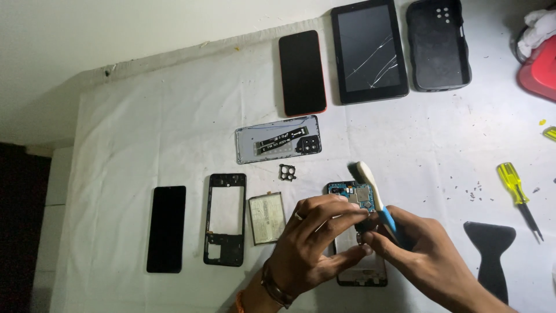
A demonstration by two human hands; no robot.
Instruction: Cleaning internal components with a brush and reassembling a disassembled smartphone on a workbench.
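White-covered surface, dim light. Tablet with cracked screen at far edge; dark case just right of it, red-rimmed phone to its left. Grey back cover mid-surface, flex strip lying in it. Near left: black screen panel, then black frame, then battery. Small black camera ring beyond battery.

Opened phone near front edge, board exposed at its far end; middle hidden by both hands. Left hand fingers pressed together over the phone; whether they pinch a part, cannot tell. Right hand closed round a blue-and-white brush, head pointing away, bristle end blurred.

Right edge: black scraper; yellow screwdriver; red object, cut off.
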